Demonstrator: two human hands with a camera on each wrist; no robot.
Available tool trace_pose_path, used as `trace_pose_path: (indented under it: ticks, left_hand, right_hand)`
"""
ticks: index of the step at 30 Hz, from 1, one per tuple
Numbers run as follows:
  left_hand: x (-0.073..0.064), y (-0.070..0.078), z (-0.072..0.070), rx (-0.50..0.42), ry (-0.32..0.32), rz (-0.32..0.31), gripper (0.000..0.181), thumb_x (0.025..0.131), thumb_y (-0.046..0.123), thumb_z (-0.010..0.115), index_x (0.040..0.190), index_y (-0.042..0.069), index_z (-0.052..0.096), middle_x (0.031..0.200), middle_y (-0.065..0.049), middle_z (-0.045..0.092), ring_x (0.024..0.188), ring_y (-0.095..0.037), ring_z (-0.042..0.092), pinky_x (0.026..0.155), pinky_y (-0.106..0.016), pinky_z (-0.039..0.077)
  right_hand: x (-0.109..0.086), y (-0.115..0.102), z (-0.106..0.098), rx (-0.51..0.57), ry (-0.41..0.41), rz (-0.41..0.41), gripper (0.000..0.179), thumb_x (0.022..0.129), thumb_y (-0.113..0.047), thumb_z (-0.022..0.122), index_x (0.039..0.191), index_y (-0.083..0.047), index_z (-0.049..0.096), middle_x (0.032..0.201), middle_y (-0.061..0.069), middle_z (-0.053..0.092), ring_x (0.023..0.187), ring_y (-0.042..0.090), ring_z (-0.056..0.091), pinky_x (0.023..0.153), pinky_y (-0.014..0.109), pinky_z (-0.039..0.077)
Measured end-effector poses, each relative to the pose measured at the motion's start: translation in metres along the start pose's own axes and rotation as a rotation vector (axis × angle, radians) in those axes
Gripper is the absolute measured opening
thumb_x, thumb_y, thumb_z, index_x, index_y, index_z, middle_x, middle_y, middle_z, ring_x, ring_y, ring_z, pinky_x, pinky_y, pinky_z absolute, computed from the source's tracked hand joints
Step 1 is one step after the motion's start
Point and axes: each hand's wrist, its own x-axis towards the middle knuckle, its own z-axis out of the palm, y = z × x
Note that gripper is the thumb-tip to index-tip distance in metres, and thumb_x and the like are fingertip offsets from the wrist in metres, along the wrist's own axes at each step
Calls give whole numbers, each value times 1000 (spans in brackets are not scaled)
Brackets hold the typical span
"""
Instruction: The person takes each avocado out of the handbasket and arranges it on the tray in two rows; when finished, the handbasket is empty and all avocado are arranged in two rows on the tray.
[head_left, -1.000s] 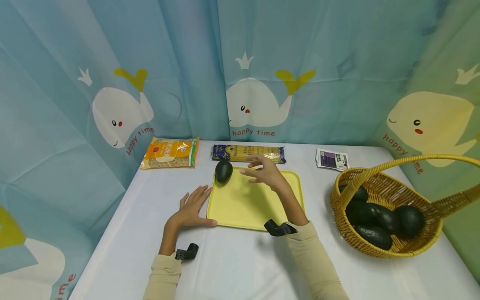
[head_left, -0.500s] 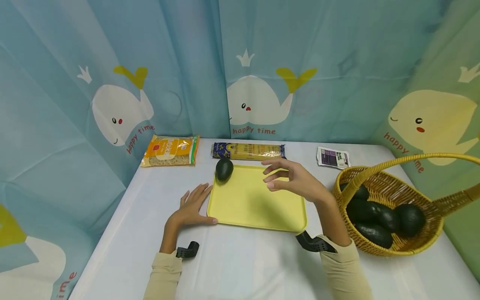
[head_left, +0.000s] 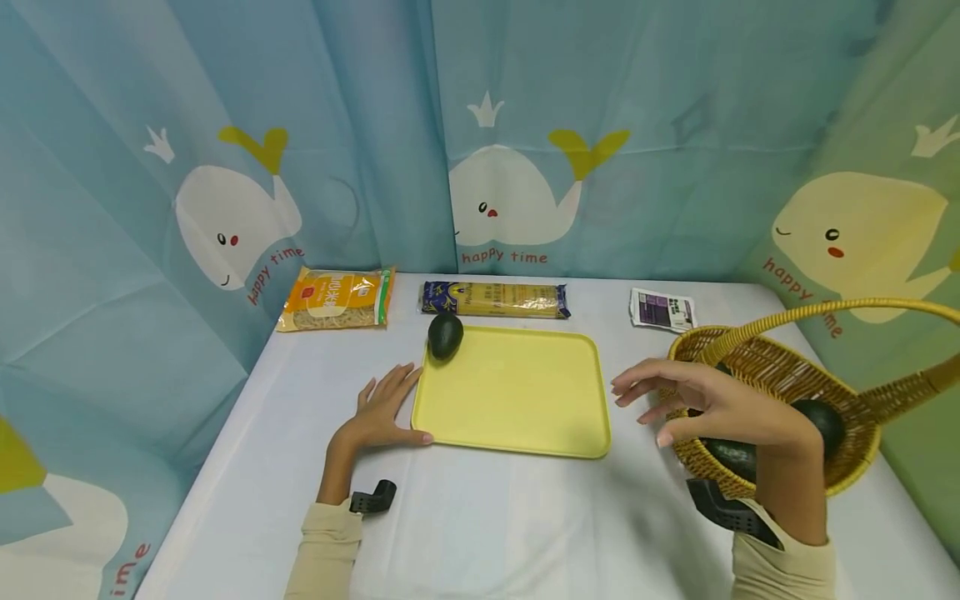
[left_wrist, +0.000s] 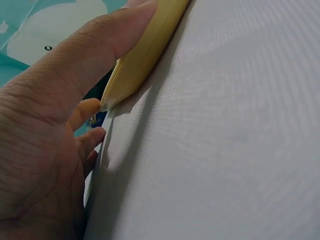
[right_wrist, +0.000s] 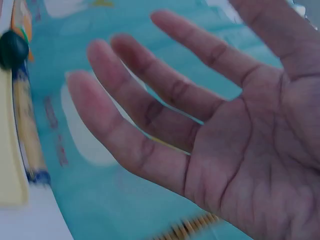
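Observation:
A dark green avocado (head_left: 446, 337) lies in the far left corner of the yellow tray (head_left: 517, 392). My left hand (head_left: 382, 414) rests at the tray's left near corner, fingers spread along the left side and the thumb on the near rim; the left wrist view shows that thumb (left_wrist: 100, 50) against the rim. Above the near left part of the wicker basket (head_left: 693, 337) hovers my right hand (head_left: 712, 404), holding nothing, its fingers loosely bent. Dark green avocados (head_left: 821, 425) lie in the basket, partly hidden by the right hand and forearm.
Behind the tray lies a pack of noodles (head_left: 495, 299). An orange bag of grain (head_left: 337, 300) is at the back left, and a small white and purple packet (head_left: 663, 310) at the back right. The basket's tall handle (head_left: 847, 307) arches over its opening. A curtain (head_left: 375, 125) hangs behind the table.
My right hand has moved right, from over the tray to over the basket's near left side. The left hand, the tray and the avocado on it have stayed in place.

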Motion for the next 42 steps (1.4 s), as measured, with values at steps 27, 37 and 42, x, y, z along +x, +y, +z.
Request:
trace_pose_path:
  ticks: [27, 37, 42]
  left_hand:
    - [0, -4, 2, -7, 12, 12, 115, 68, 61, 79, 157, 16, 20, 165, -10, 16, 152, -34, 10, 116, -64, 3]
    - [1, -2, 1, -14, 8, 6, 115, 68, 60, 79, 157, 16, 21, 164, -11, 16, 152, -34, 9, 117, -64, 3]
    - [0, -2, 2, -13, 10, 11, 115, 69, 59, 79, 157, 16, 20, 164, -11, 16, 152, -34, 10, 117, -64, 3]
  right_hand:
    - [-113, 72, -103, -221, 414, 384, 38, 99, 5, 47, 137, 3, 45, 125, -9, 66, 110, -1, 63, 81, 18, 54]
    - [-110, 116, -122, -202, 350, 587, 27, 100, -12, 55, 127, -15, 55, 115, -8, 67, 103, -3, 63, 82, 22, 55]
    - [-106, 132, -124, -60, 304, 556, 28, 99, -6, 53, 124, -19, 57, 115, -9, 66, 104, 4, 64, 84, 30, 58]
